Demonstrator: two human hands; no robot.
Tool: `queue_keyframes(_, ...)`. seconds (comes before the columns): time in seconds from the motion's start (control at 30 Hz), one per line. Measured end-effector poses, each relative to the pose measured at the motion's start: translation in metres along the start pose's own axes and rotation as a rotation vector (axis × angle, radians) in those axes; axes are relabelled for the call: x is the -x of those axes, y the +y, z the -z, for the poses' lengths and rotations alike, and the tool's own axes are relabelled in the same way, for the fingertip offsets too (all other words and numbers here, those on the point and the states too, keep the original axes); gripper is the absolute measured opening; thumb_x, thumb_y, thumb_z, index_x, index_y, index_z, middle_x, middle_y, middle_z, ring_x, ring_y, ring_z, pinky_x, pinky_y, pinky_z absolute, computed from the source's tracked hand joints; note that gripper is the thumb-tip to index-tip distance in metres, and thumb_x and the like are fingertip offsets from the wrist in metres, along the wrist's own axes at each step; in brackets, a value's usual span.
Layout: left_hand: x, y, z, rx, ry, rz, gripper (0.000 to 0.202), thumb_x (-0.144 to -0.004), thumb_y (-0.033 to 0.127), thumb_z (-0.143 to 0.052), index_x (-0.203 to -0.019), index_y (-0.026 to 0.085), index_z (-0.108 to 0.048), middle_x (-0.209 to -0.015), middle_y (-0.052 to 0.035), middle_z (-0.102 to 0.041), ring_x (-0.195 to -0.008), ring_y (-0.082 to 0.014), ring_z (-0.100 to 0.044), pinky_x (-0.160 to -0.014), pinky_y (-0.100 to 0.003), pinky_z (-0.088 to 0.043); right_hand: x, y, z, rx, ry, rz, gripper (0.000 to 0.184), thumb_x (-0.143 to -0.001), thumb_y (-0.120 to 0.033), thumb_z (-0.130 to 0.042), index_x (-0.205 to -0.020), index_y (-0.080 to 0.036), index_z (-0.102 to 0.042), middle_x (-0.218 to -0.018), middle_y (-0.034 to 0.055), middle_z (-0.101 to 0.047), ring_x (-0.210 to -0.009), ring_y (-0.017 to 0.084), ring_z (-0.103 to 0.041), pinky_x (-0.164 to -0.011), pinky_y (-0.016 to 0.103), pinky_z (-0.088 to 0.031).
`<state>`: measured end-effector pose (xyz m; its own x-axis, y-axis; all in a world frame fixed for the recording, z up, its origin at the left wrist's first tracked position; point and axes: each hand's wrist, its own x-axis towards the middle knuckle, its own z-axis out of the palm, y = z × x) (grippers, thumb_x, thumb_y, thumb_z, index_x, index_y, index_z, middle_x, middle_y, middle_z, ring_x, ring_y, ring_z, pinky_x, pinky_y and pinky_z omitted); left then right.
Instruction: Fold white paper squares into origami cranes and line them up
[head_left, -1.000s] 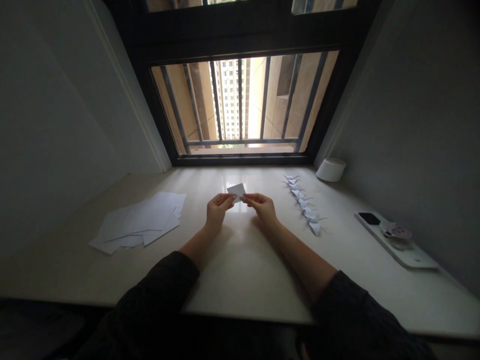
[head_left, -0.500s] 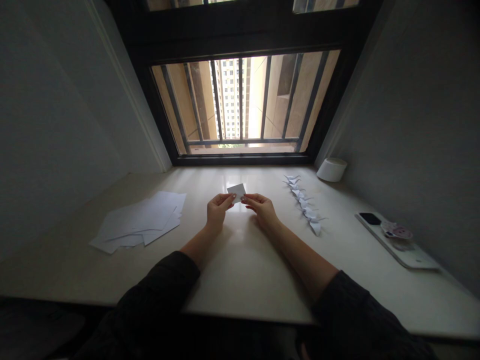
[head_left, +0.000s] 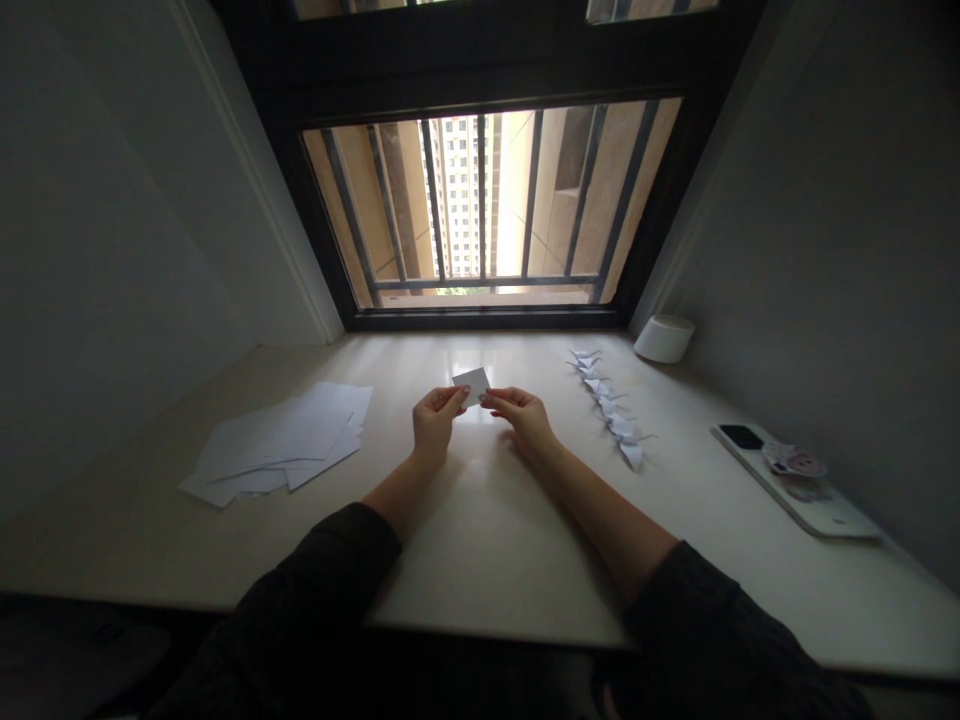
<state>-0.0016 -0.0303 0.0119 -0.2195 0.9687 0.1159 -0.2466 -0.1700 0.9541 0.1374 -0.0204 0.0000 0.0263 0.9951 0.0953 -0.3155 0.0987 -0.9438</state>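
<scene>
A small folded piece of white paper (head_left: 472, 382) is held just above the pale table (head_left: 487, 530), in the middle below the window. My left hand (head_left: 435, 420) pinches its lower left edge with closed fingers. My right hand (head_left: 523, 417) pinches its lower right edge, fingers also closed. Both forearms reach forward from dark sleeves. The lower part of the paper is hidden behind my fingertips.
A loose pile of white sheets (head_left: 281, 440) lies at the left. A row of several small folded paper figures (head_left: 611, 410) runs at the right. A white round container (head_left: 664, 338) stands by the right wall. A phone (head_left: 795, 480) with a round charm lies at far right.
My hands and the folded paper have barely shifted, only a slight move of the paper and fingertips.
</scene>
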Motion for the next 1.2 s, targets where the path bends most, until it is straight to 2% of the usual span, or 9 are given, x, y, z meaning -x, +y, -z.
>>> queue_keyframes(0.37, -0.0009, -0.0019, -0.0016, 0.027, 0.013, 0.08, 0.035, -0.057, 0.035, -0.079, -0.077, 0.01, -0.066, -0.075, -0.0057, -0.068, -0.07, -0.0136, -0.063, -0.072, -0.03, -0.051, 0.0008, 0.0002, 0.0028, -0.011, -0.016, 0.003, 0.027, -0.056, -0.035, -0.079, -0.076, -0.018, -0.071, -0.068, 0.004, -0.071, -0.069, 0.018, -0.066, -0.064, 0.027, -0.043)
queue_keyframes(0.77, -0.0012, -0.0038, 0.0002, 0.035, 0.037, 0.054, 0.035, -0.059, 0.036, -0.077, -0.079, 0.01, -0.065, -0.081, -0.0074, -0.068, -0.074, -0.0148, -0.064, -0.072, -0.029, -0.053, 0.0012, 0.0005, 0.0016, 0.036, -0.046, 0.037, 0.028, -0.058, -0.036, -0.078, -0.078, -0.017, -0.071, -0.069, 0.006, -0.071, -0.071, 0.021, -0.068, -0.066, 0.03, -0.043)
queue_keyframes(1.0, -0.0002, -0.0013, -0.0009, -0.013, 0.013, 0.041, 0.044, -0.057, 0.034, -0.08, -0.087, 0.014, -0.054, -0.071, -0.0058, -0.068, -0.067, -0.0158, -0.065, -0.069, -0.032, -0.053, 0.0014, -0.0009, 0.0034, 0.049, -0.007, 0.032, 0.03, -0.057, -0.037, -0.078, -0.078, -0.017, -0.07, -0.069, 0.0058, -0.071, -0.068, 0.02, -0.067, -0.065, 0.03, -0.043)
queue_keyframes(1.2, -0.0024, -0.0031, 0.0, 0.021, 0.004, 0.081, 0.046, -0.058, 0.037, -0.079, -0.084, 0.016, -0.047, -0.068, -0.0046, -0.067, -0.065, -0.0153, -0.065, -0.07, -0.032, -0.053, 0.0007, -0.0013, 0.004, 0.053, -0.006, 0.023, 0.03, -0.056, -0.036, -0.078, -0.078, -0.017, -0.07, -0.067, 0.0053, -0.07, -0.068, 0.02, -0.066, -0.064, 0.03, -0.042)
